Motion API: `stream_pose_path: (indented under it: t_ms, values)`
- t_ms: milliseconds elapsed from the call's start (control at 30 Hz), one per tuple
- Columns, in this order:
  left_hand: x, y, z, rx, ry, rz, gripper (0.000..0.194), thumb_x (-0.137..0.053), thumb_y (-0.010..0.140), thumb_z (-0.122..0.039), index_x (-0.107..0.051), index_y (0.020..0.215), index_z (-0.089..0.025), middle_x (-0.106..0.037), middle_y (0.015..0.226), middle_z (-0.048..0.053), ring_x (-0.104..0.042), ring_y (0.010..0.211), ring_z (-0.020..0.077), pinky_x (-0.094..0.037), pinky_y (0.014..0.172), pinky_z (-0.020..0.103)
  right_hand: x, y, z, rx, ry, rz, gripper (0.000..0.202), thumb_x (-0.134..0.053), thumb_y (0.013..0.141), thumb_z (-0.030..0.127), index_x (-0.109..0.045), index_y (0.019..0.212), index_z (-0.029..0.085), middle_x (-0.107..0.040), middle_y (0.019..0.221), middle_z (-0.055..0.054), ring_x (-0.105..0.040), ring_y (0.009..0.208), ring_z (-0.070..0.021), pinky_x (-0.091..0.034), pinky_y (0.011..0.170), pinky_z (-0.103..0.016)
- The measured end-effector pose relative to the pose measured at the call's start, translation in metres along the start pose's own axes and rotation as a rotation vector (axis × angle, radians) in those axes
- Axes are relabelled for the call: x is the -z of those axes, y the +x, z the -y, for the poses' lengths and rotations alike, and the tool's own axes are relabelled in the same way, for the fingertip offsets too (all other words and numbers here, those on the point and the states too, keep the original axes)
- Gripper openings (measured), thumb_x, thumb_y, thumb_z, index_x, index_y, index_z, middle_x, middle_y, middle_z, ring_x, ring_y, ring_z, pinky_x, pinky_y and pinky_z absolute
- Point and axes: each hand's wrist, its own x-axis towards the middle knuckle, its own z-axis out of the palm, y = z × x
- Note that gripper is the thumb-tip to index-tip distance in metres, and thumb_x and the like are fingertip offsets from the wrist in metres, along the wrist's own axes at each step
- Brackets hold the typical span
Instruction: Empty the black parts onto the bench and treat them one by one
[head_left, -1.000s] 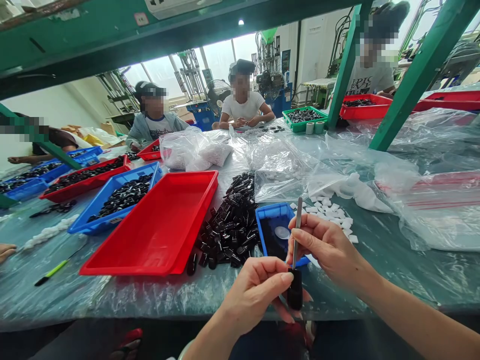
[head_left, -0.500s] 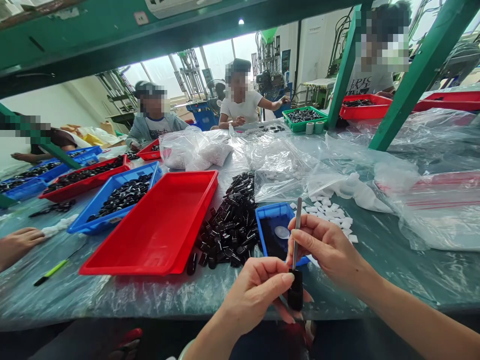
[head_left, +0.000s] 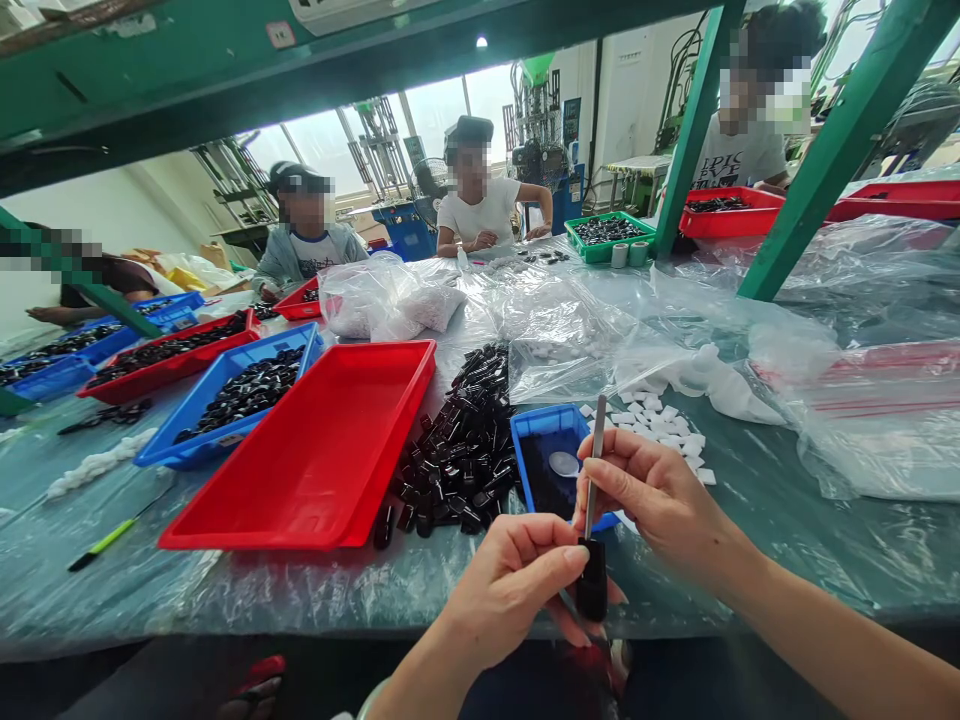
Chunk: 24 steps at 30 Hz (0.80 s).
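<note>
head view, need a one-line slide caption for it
The left hand holds an oblong black part while the right hand holds a slim silver metal tool to its upper end.

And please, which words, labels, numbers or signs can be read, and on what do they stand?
"PIC" (partial): white T-shirt at far right; line below unclear.
Too blurred: jacketed person's shirt print.
Too small: pale sticker on green overhead beam.
None readable: held black piece, metal tool.

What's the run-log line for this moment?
Left grip: holds black part | Right grip: holds metal tool, lower end at part | Near: small blue tray, black pile, white pieces
</note>
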Motion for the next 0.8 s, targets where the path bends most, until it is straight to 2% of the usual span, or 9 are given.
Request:
stream_pose_path:
  t_ms: [533,800]
  values:
    - [0.0000,-0.0013,-0.0002,-0.012,0.002,0.005,0.027,-0.069,0.077,-0.036,-0.064,0.077,-0.010,-0.075,0.073,0.010,-0.065,0.050,0.0107,-0.051,0.042,0.013,0.0018,0.0010,-0.0013,-0.003,0.001,-0.019,0.020,-0.059,0.086,0.035,-0.050,0.089,0.018,-0.063,0.063,0.002,-0.063,0.058,-0.0141,-0.052,0.060,-0.027]
    - [0.0006,-0.0024,0.0017,-0.021,-0.011,0.009,0.028,-0.070,0.076,-0.037,-0.064,0.075,-0.009,-0.075,0.072,0.010,-0.065,0.049,0.0105,-0.052,0.042,0.013,0.0010,0.0001,0.0000,-0.020,0.016,-0.017,0.023,-0.060,0.085,0.037,-0.050,0.089,0.018,-0.062,0.063,0.001,-0.063,0.057,-0.0144,-0.051,0.060,-0.027]
